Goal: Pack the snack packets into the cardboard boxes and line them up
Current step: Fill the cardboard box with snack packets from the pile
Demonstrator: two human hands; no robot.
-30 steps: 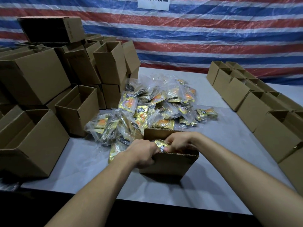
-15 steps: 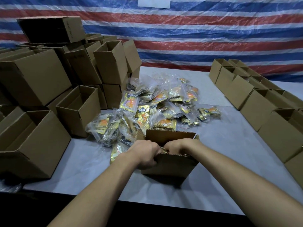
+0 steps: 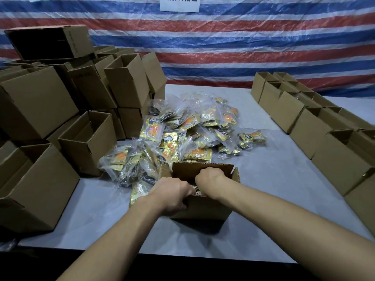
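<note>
Right hand (image 3: 211, 177) sank into box (image 3: 205, 207), fingers hidden; left hand (image 3: 172, 192) clamps its rim.

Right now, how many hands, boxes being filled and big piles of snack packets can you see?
2 hands: left hand, right hand
1 box being filled
1 big pile of snack packets
Total: 4
</note>
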